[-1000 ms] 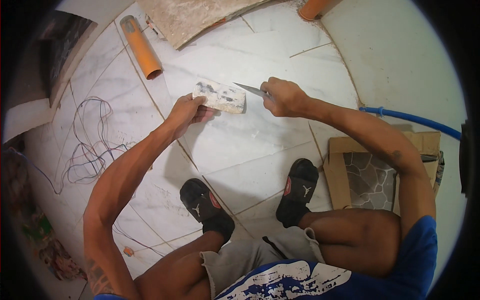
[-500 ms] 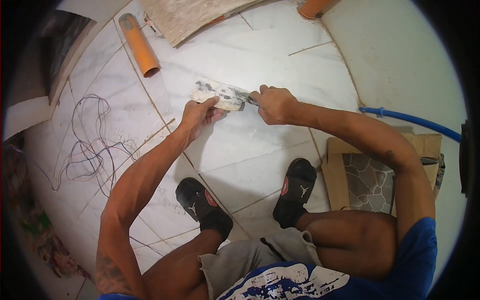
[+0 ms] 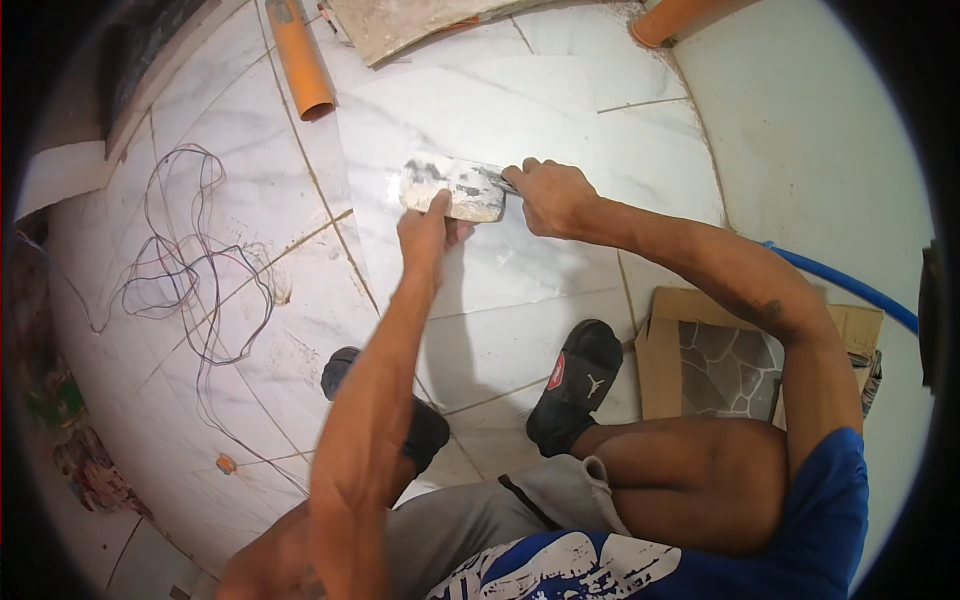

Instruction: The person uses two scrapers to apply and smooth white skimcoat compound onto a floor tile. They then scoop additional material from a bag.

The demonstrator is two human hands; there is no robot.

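Note:
A flat, rounded oblong plate point(image 3: 455, 188), crusted whitish with dark grey patches, is held above the pale tiled floor. My left hand point(image 3: 430, 232) pinches its lower edge, thumb on top and fingers beneath. My right hand point(image 3: 555, 197) is closed round a thin dark piece point(image 3: 498, 178) that meets the plate's right end. Whether that piece is the plate's handle or a separate tool, I cannot tell; most of it is hidden in my fist.
Tangled thin wires point(image 3: 200, 270) lie on the left. An orange pipe point(image 3: 300, 70) and a worn board point(image 3: 400, 25) are farther off. At right are a cardboard box point(image 3: 660, 350) with a stone-patterned tile point(image 3: 730, 365), a blue hose point(image 3: 840, 277) and a wall point(image 3: 810, 150).
My left forearm has swung right and now covers much of my left foot. The plate has shifted slightly right, still between both hands. The whole view has shifted a little.

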